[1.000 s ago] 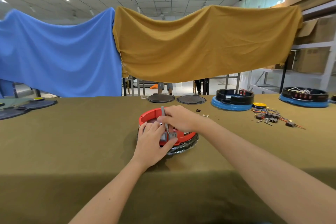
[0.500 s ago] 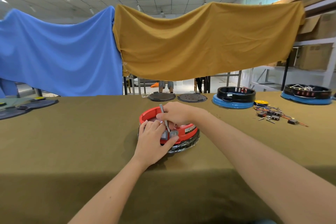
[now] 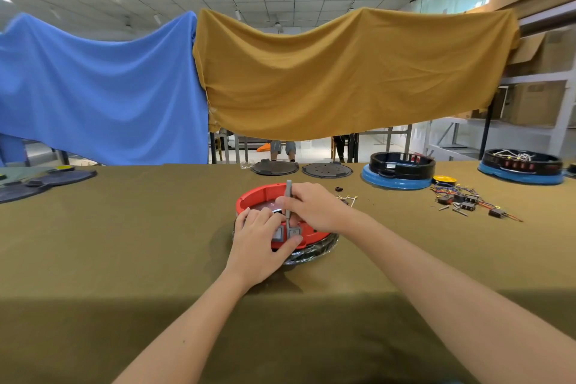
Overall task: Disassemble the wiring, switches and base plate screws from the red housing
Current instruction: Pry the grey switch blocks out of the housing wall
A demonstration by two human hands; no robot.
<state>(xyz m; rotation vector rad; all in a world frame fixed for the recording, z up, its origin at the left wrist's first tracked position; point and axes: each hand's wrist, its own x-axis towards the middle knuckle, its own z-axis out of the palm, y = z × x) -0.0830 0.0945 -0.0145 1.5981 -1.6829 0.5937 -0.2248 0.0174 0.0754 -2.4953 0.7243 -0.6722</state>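
The round red housing (image 3: 258, 195) lies on the olive table, on a dark shiny base (image 3: 314, 254). Two grey switches (image 3: 293, 232) sit in its near wall. My left hand (image 3: 260, 243) grips that near wall, thumb under the switches and fingers over the rim. My right hand (image 3: 311, 206) holds a thin grey tool (image 3: 288, 196) upright, its tip down behind the switches inside the housing. The housing's inside is mostly hidden by both hands.
Loose wires, switches and screws (image 3: 467, 201) lie to the right. A small wire piece (image 3: 349, 198) and black part (image 3: 338, 188) sit by the housing. Two dark round plates (image 3: 327, 170), two blue-black housings (image 3: 400, 170) and a yellow disc (image 3: 444, 179) stand at the back.
My right hand has brought the grey tool more upright over the switches. My left hand keeps its grip on the housing's near wall.
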